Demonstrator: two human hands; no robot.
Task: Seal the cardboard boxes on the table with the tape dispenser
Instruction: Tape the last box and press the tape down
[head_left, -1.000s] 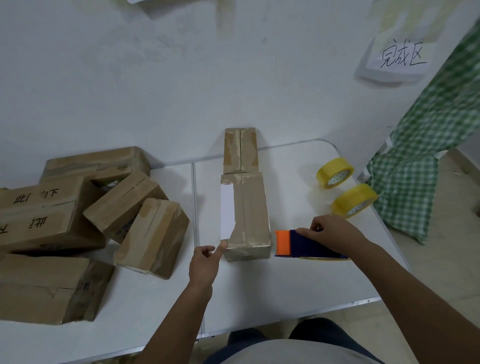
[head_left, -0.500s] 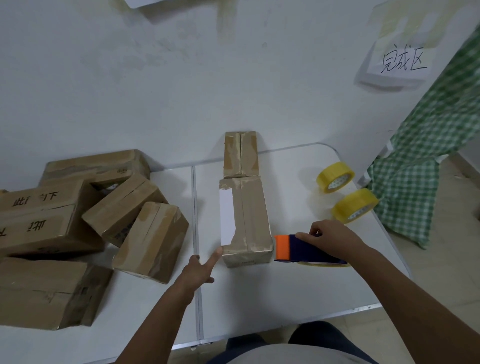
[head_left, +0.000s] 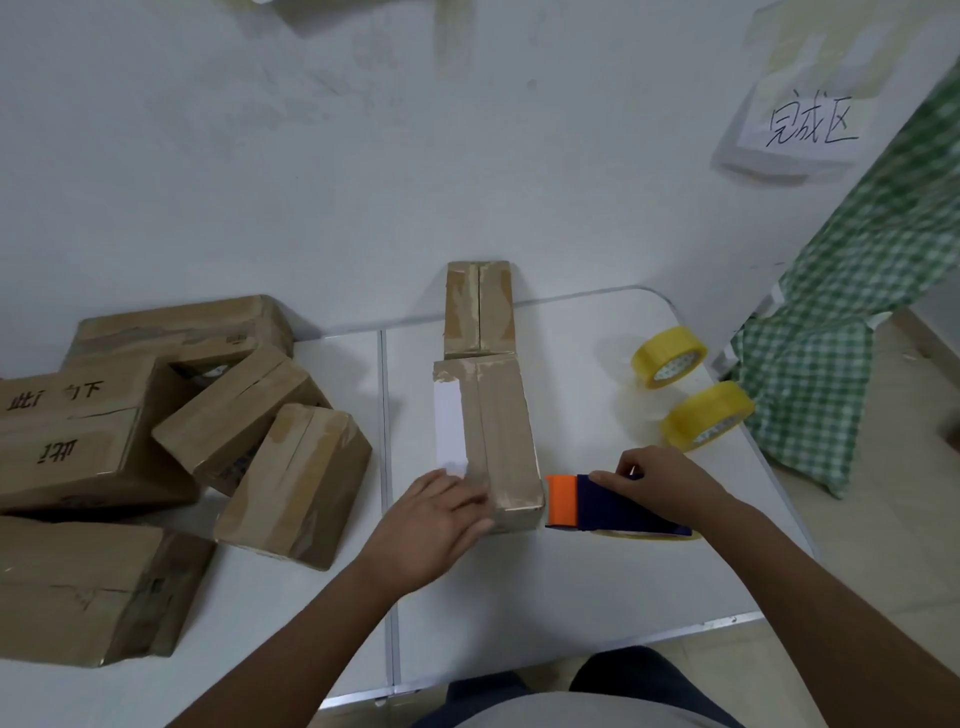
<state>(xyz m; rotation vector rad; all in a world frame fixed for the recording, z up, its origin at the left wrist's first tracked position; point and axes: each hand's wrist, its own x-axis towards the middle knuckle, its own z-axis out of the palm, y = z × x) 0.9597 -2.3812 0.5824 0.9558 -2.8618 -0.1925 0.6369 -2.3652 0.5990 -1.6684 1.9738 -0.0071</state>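
Observation:
A long cardboard box (head_left: 501, 431) with a white label lies in the middle of the white table (head_left: 597, 587). My left hand (head_left: 434, 519) rests on the box's near left corner, fingers laid over the top edge. Just right of the box's near end, my right hand (head_left: 657, 486) grips the orange and dark blue tape dispenser (head_left: 597, 501), which sits on the table with its orange end almost touching the box. A second, smaller box (head_left: 480, 309) stands against the wall behind the first.
Several cardboard boxes (head_left: 291, 470) are piled on the left part of the table. Two yellow tape rolls (head_left: 670, 356) (head_left: 709, 415) lie at the right rear. A green checked cloth (head_left: 852, 332) hangs beyond the right edge. A paper sign (head_left: 810, 124) is stuck on the wall.
My left hand has moved from pointing at the box's near left corner to lying flat over that corner. My right hand and the dispenser have stayed in place beside the box.

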